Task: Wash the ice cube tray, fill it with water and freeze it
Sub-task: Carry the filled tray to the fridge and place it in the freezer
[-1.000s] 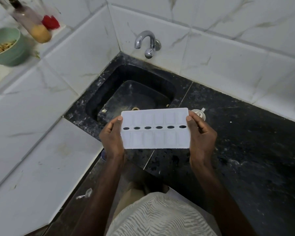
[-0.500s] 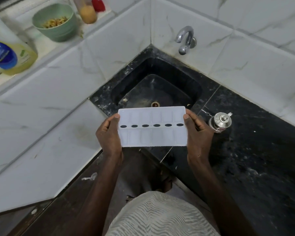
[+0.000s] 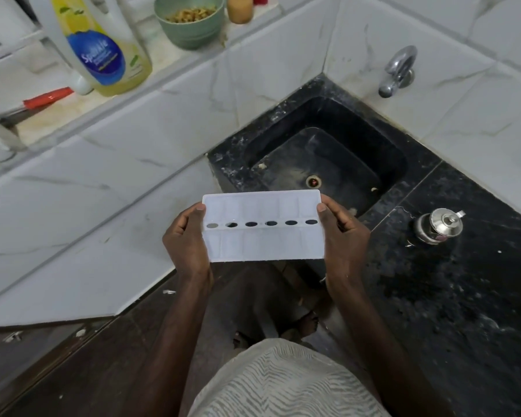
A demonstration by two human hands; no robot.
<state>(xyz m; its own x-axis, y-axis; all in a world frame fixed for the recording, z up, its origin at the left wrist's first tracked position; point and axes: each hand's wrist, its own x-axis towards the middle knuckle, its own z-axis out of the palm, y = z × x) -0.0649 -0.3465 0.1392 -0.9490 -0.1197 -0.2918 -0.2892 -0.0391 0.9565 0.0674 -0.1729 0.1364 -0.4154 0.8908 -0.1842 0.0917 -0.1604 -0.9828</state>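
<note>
Head view, ice cube tray (image 3: 263, 227): I see the white tray held level in mid-air near the centre of the frame, its long side running left to right, a row of six oval holes along its middle. It hangs just in front of the sink, over the counter's near edge.
Left hand (image 3: 187, 240): I see it closed on the tray's left short end, thumb on top at the upper corner, fingers underneath.
Right hand (image 3: 342, 236): it grips the right short end the same way, thumb on top.
Sink (image 3: 397, 164): a black basin at 1 o'clock from the tray, with a round drain just beyond the tray's far edge.
Tap (image 3: 397, 70): chrome, on the tiled wall at 1 o'clock, above the sink's far side.
Counter (image 3: 463, 296): black speckled stone at 3 o'clock.
Steel pot (image 3: 438, 225): small and lidded, it stands on the counter at 3 o'clock, well apart from the right hand.
Ledge (image 3: 82, 106): at 10 to 11 o'clock, it carries a yellow soap bottle (image 3: 103, 49) and a green bowl (image 3: 190, 21) with food in it.
</note>
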